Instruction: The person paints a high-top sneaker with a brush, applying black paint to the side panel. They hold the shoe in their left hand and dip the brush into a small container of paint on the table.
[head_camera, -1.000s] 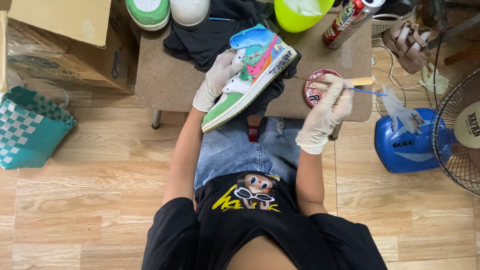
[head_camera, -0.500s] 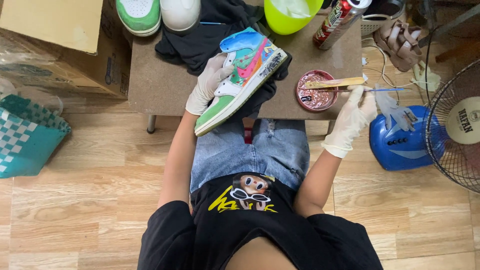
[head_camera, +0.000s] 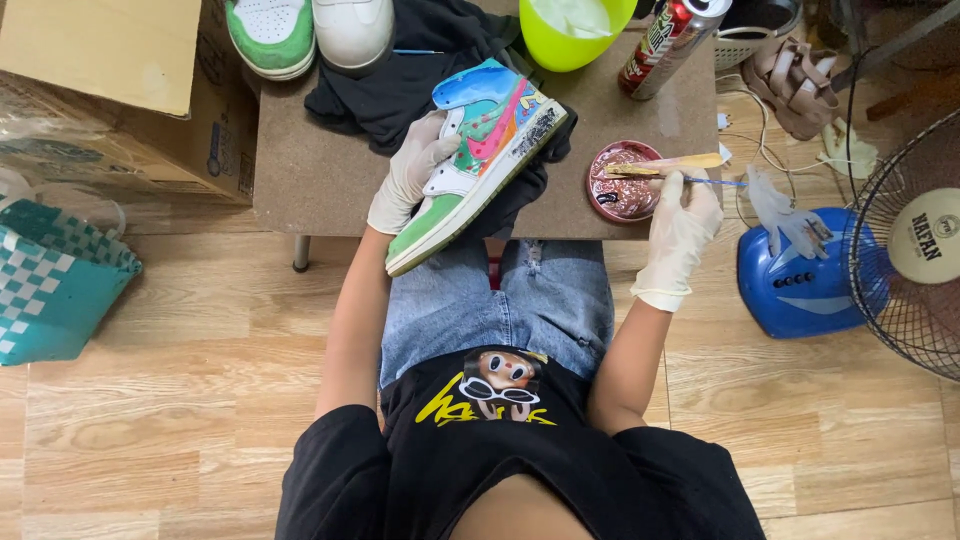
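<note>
Gripping the painted sneaker (head_camera: 478, 160) tilted toe-down, the left hand (head_camera: 410, 172) sits well left of the right hand (head_camera: 682, 215), which pinches a brush (head_camera: 700, 180) over the paint dish (head_camera: 622, 180).

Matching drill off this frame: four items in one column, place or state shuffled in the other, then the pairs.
Items:
1. painted sneaker
2. paint dish
3. woven bag
4. spray can

Place or state:
A. on the wood floor, left of the table
B. held tilted by the gloved left hand
C. lying slanted near the table's far edge, beside the lime-green bowl
D. on the table, with a stick resting across it, next to the gloved right hand

Pairs: 1-B, 2-D, 3-A, 4-C
</note>
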